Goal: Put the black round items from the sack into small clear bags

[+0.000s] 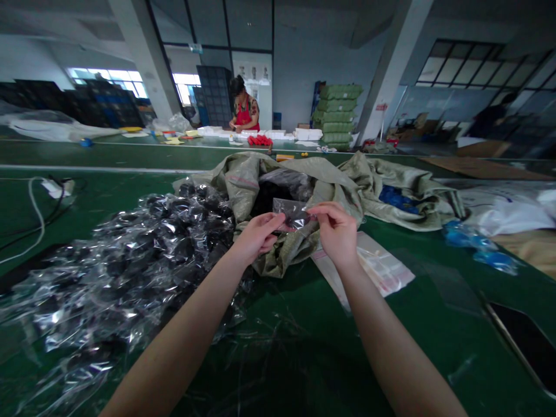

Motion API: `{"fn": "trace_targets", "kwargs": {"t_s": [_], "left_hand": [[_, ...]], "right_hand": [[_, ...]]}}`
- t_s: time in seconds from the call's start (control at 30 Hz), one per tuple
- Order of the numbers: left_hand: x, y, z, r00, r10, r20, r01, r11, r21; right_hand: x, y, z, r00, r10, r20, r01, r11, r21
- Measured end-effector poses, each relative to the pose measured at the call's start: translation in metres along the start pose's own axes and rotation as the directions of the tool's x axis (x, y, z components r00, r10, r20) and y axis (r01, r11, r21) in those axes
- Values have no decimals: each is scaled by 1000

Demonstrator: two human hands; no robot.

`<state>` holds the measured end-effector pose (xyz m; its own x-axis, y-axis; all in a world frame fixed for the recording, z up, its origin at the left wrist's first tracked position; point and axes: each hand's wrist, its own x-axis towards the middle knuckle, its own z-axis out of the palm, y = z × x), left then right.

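Observation:
Between my two hands is a small clear plastic bag, held up in front of an open woven sack. My left hand pinches its left side between thumb and fingers. At its right edge, my right hand grips it with closed fingertips. Whether anything is inside the bag I cannot tell. Dark items show in the sack's mouth. To the left spreads a big heap of black items in clear wrappers. A stack of flat clear bags lies beneath and beside my right forearm.
The green table carries a phone at right and blue wrapped items. A second sack holds blue items. Cables with a white plug lie left. Across the room a person in a red apron works near stacked green bales.

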<state>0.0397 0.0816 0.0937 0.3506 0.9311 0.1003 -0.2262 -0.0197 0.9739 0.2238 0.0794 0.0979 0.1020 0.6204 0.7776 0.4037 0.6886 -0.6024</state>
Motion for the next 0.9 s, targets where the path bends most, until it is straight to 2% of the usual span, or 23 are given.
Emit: {"fn": "trace_targets", "kwargs": {"t_s": [0.13, 0.23, 0.47, 0.67, 0.8, 0.9], "left_hand": [[2, -4, 4, 995, 22, -101, -10, 993, 120], [3, -7, 3, 993, 36, -109, -17, 986, 168], [6, -5, -1, 990, 52, -128, -40, 994, 98], [5, -4, -2, 993, 74, -95, -68, 996, 63], [5, -3, -2, 991, 90, -99, -85, 995, 57], [4, -1, -1, 984, 112, -136, -101, 991, 87]], "right_hand": [[-3, 0, 2, 999, -19, 33, 18, 1000, 11], [-1, 0, 1, 997, -8, 71, 5, 999, 40], [5, -1, -6, 975, 48, 215, -94, 974, 208], [3, 14, 0, 969, 47, 243, -134, 924, 358], [0, 15, 7, 970, 137, 202, -214, 876, 433], [-2, 11, 13, 948, 213, 238, -306, 821, 481]]}}
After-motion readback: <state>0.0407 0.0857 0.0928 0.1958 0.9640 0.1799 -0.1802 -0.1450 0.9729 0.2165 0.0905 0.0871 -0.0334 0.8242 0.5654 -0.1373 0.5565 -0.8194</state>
